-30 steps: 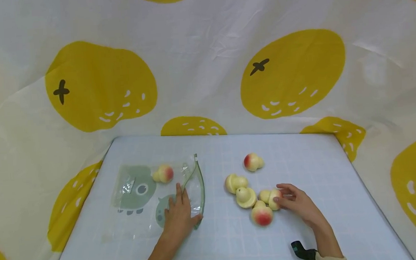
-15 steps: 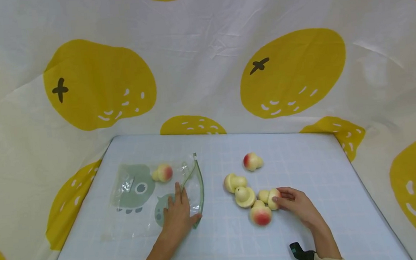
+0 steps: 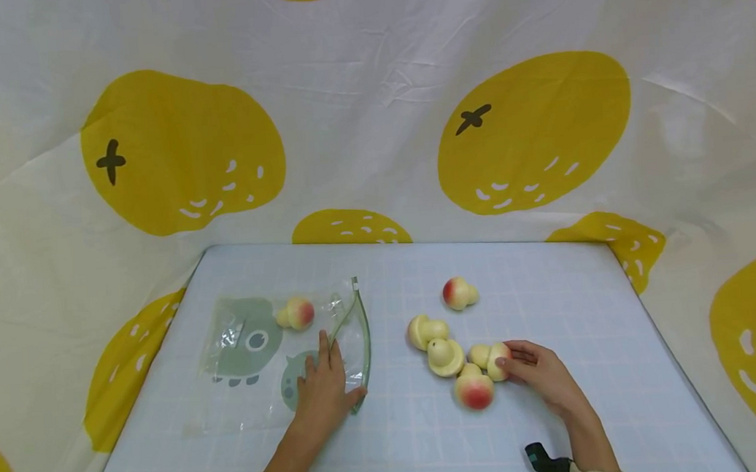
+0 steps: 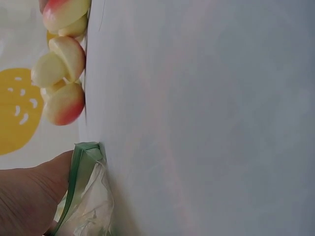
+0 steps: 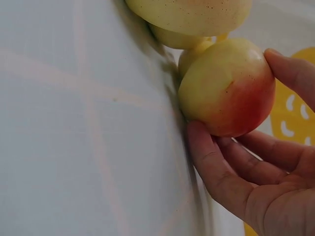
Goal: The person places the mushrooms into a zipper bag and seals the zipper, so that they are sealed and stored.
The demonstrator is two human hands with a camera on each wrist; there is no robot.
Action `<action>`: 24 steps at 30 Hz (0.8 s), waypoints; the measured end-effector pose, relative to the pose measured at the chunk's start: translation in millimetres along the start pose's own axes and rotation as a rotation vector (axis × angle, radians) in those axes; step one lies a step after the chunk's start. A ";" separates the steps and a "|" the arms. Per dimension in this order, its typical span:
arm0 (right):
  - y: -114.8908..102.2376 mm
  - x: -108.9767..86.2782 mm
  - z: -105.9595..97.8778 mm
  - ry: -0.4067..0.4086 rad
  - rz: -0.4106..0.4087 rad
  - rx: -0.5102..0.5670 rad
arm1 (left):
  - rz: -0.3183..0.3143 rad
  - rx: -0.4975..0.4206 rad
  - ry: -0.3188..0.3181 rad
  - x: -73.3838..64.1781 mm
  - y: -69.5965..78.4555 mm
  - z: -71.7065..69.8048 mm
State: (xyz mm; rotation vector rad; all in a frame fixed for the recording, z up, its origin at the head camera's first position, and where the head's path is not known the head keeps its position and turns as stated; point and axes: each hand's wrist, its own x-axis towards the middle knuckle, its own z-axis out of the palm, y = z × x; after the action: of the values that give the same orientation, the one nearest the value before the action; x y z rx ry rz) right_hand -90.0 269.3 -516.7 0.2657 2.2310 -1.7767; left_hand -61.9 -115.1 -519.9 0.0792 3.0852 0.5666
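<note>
Head view: right hand [image 3: 541,377] gripping a mushroom-shaped piece [image 3: 493,360], left hand [image 3: 324,390] laid out flat on a clear bag [image 3: 254,351].
From my end, I see the gripped piece held by its red cap, just beside a cluster [image 3: 445,358] of three on the table [image 3: 426,452]; a loner [image 3: 459,293] lies farther back. Whether the bag's piece [image 3: 296,314] is inside or on top, I can't tell.

Ct, clock fr table [image 3: 399,446] ctr | mushr.-shaped pcs [image 3: 446,358] ×6 tot: cluster ×4 @3, lone ×1 @1-2, at bag ×1 @10 | zip bag [image 3: 232,407] ×1 @9 | grips ×2: L grip [image 3: 322,392] @8-9, R grip [image 3: 544,376] @3-4 | blk wrist gadgets [image 3: 547,461] ×2 @7, @4 | table ×1
</note>
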 end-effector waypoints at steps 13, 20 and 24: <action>-1.6 -1.6 -1.5 0.028 -0.076 0.054 | -0.002 0.000 -0.005 0.7 -1.0 2.3; -10.9 -4.1 -1.3 0.023 -0.134 0.084 | -0.001 -0.005 -0.010 0.9 -0.4 1.5; -20.4 -7.1 0.8 0.031 -0.139 0.090 | -0.002 -0.013 -0.005 0.9 -0.4 1.2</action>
State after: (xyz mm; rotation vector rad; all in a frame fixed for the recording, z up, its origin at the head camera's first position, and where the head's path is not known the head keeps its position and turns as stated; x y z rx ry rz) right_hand -89.6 264.0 -495.7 0.1619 2.2431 -1.9606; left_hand -62.7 -115.0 -521.2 0.0776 3.0757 0.5853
